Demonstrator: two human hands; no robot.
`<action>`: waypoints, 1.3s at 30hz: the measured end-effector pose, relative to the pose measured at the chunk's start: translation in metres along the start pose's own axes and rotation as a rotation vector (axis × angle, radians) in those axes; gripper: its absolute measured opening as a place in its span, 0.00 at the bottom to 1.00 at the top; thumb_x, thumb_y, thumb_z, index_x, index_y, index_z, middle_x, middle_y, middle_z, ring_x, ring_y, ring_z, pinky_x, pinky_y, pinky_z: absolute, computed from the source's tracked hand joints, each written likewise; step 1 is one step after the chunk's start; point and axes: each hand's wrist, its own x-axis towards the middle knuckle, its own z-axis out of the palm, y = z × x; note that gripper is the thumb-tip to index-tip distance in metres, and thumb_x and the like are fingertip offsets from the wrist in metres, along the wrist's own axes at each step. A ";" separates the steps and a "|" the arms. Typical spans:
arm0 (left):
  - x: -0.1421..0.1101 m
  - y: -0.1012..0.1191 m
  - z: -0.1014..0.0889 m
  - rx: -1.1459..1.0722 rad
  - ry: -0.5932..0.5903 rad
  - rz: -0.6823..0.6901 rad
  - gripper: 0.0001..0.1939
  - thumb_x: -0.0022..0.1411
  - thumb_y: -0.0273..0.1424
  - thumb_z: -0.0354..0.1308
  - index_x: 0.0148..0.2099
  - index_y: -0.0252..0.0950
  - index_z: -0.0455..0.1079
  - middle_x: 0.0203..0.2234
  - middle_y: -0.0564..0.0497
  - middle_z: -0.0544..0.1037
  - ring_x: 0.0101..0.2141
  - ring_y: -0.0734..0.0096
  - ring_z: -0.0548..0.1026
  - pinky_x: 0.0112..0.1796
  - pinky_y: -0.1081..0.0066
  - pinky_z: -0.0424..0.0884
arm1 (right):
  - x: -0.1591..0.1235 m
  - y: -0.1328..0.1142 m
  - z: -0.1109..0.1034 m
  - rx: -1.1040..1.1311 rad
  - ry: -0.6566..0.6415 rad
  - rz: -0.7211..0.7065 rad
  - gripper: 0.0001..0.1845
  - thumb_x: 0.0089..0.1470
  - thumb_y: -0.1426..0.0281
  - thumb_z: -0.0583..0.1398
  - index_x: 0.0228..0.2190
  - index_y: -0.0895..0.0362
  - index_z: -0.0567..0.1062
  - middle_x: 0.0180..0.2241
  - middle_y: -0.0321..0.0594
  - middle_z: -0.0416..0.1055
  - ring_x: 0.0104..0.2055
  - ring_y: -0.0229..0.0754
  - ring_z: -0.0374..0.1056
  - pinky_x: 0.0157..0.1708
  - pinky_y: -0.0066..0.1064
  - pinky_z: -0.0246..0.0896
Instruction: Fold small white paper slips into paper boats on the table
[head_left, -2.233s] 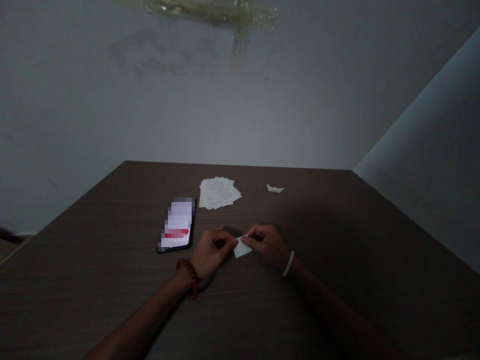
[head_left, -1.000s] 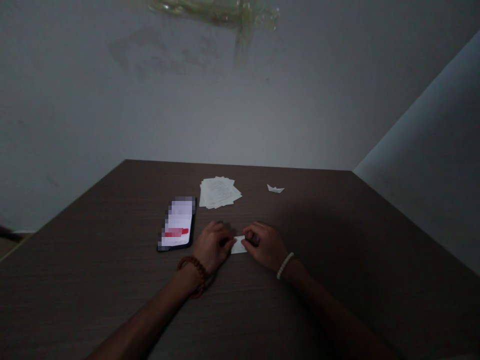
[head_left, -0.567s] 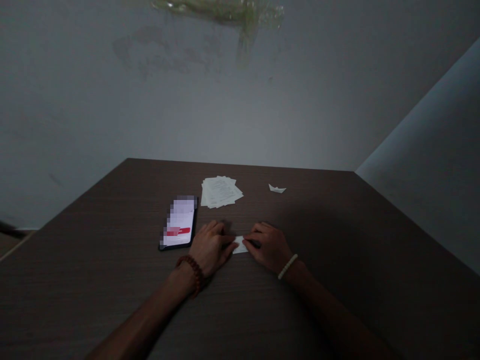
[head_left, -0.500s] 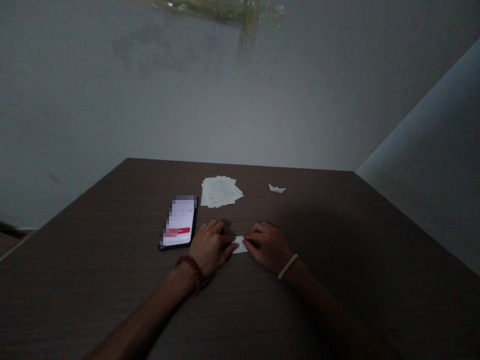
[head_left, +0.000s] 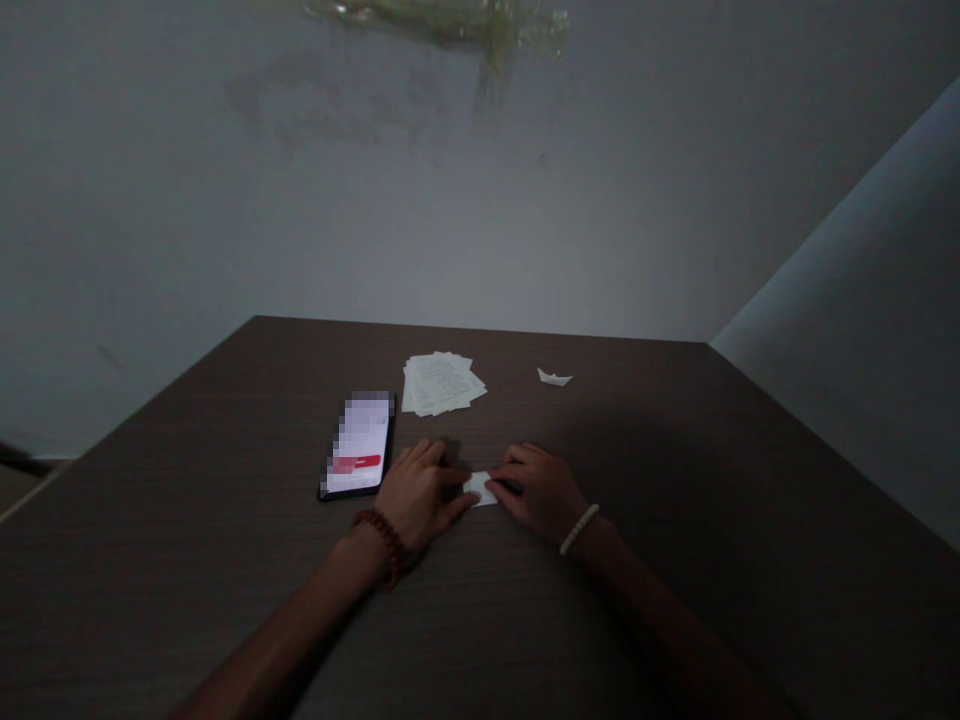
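A small white piece of folded paper (head_left: 482, 489) lies on the dark table in front of me, between my two hands. My left hand (head_left: 421, 488), with a brown bead bracelet at the wrist, grips its left side between thumb and forefinger. On the opposite side, my right hand (head_left: 541, 492) pinches the paper in the same way; a pale bead bracelet circles that wrist. The fingertips cover the paper's side edges, so its full outline is hidden.
A phone (head_left: 358, 445) with a lit screen lies left of my left hand. Behind the hands is a loose stack of printed paper sheets (head_left: 442, 384). A small folded paper boat (head_left: 554, 378) sits farther right. The brown table (head_left: 480, 620) meets a stained wall.
Both hands stay almost in place on the paper. They have shifted very slightly apart, and a little more of the paper shows between the fingers.
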 end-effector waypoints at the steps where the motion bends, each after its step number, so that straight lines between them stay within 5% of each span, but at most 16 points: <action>1: 0.000 0.000 0.000 -0.002 0.001 -0.001 0.15 0.58 0.44 0.58 0.42 0.42 0.77 0.34 0.48 0.70 0.40 0.59 0.66 0.40 0.62 0.63 | 0.000 0.000 -0.001 -0.006 -0.009 -0.005 0.08 0.56 0.66 0.59 0.34 0.53 0.78 0.32 0.38 0.70 0.35 0.38 0.64 0.33 0.28 0.56; 39: 0.000 -0.003 -0.001 -0.043 0.003 -0.009 0.16 0.55 0.43 0.62 0.43 0.42 0.76 0.37 0.47 0.69 0.41 0.58 0.66 0.41 0.61 0.64 | -0.001 -0.007 -0.007 -0.026 -0.069 0.071 0.15 0.49 0.57 0.64 0.35 0.53 0.76 0.34 0.38 0.70 0.37 0.42 0.64 0.35 0.31 0.57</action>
